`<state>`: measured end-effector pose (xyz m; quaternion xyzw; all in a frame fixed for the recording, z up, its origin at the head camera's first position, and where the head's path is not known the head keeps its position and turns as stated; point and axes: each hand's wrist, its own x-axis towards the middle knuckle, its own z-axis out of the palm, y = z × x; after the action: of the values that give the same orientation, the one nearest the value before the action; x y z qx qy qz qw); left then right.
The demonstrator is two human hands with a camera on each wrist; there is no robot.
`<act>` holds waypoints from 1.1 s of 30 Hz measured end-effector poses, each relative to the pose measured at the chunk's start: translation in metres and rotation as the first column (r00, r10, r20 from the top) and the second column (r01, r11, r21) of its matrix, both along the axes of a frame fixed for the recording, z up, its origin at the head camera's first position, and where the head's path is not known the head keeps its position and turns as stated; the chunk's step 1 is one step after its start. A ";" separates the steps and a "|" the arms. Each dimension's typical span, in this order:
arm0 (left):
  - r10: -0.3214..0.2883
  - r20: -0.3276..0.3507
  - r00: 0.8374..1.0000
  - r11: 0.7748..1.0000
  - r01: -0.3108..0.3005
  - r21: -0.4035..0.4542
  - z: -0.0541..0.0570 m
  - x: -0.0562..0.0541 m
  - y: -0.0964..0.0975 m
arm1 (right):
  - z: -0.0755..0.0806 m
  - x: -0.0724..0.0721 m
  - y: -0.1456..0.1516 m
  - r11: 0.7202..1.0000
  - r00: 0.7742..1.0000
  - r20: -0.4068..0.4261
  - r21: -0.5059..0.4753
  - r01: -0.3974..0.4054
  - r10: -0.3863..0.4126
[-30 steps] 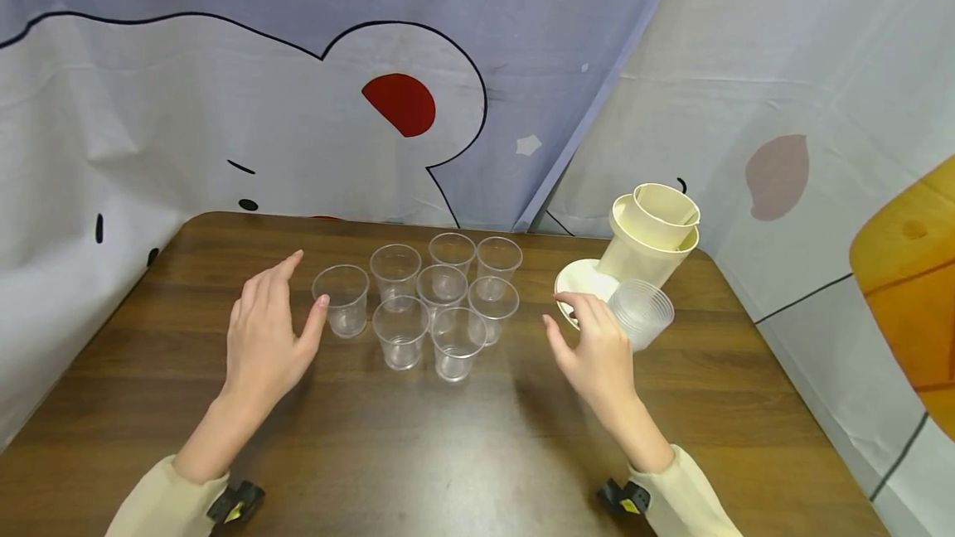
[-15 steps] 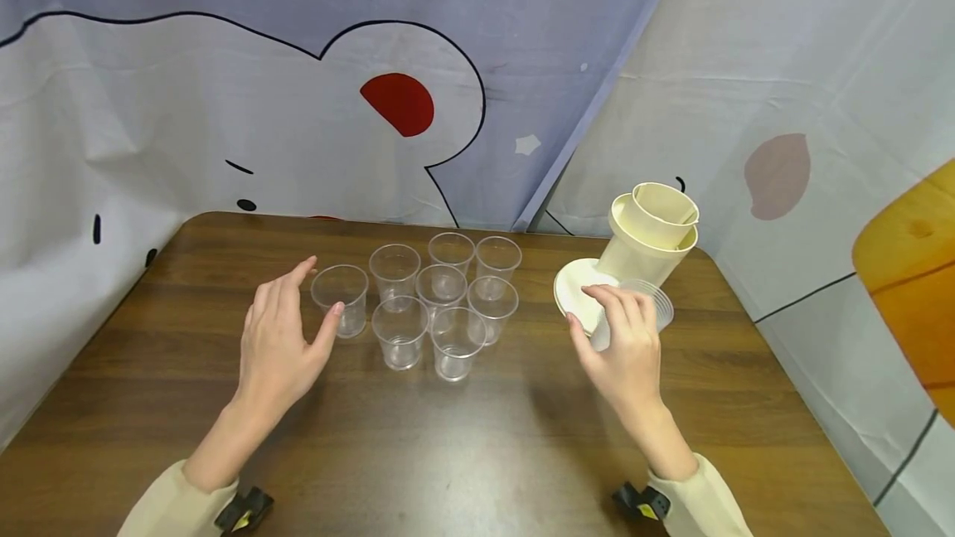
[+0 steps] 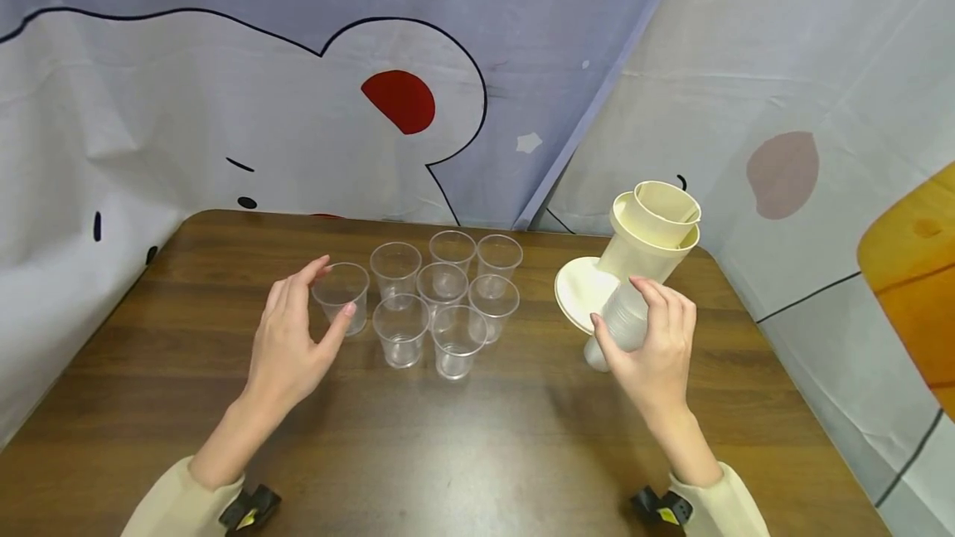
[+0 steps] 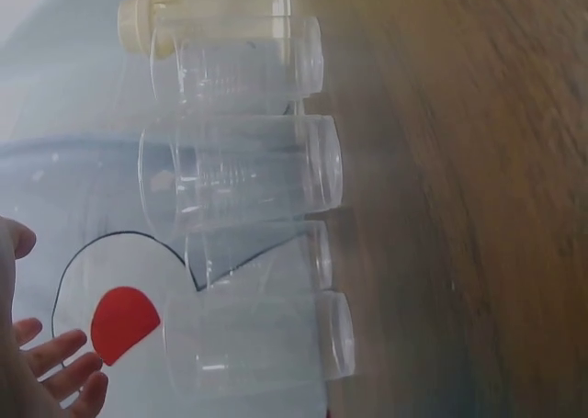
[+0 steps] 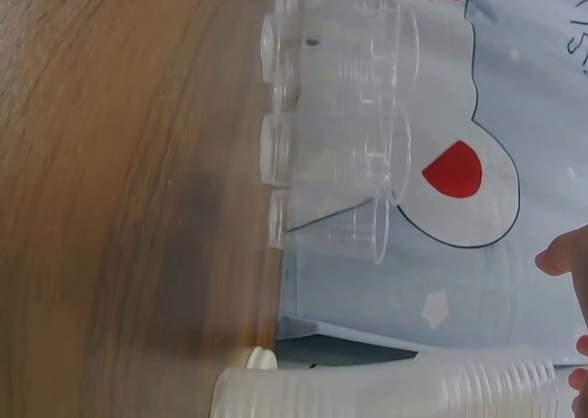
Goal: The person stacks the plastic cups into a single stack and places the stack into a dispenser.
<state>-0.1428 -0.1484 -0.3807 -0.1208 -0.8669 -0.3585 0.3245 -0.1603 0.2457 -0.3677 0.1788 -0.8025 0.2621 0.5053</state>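
Observation:
Several clear plastic cups (image 3: pixel 457 355) stand upright and spread out on the table. My left hand (image 3: pixel 285 350) hovers by the leftmost cup (image 3: pixel 356 317), thumb and fingers apart, holding nothing. In the left wrist view its fingers (image 4: pixel 64 363) are above the height of the cup rims. My right hand (image 3: pixel 658 350) is held over a tall stack of nested clear cups (image 3: pixel 622 321), fingers and thumb spread. The stack (image 5: pixel 395 388) stands upright in the right wrist view, with fingers (image 5: pixel 579 381) near its rim end; contact cannot be made out. The hand covers part of the stack in the head view.
Behind the stack stands a cream cylindrical container (image 3: pixel 642 247) with a smaller one in its top. A round cream lid (image 3: pixel 582 292) lies beside it. The brown wooden table (image 3: pixel 448 454) ends at a printed curtain (image 3: pixel 261 123) at the back and right.
My right hand has moved right, across the front of the cup stack. My left hand has shifted slightly right, toward the leftmost cup. The spread-out cups have stayed put.

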 end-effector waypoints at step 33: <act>-0.180 0.224 0.958 0.965 0.127 0.231 -0.007 0.001 0.012 | -0.020 0.001 0.035 0.884 0.841 0.528 -0.440 0.158 0.113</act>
<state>-0.1418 -0.1363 -0.3881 -0.1075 -0.8443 -0.4861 0.1982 -0.1593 0.2811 -0.3875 -0.0390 -0.8267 0.4807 0.2898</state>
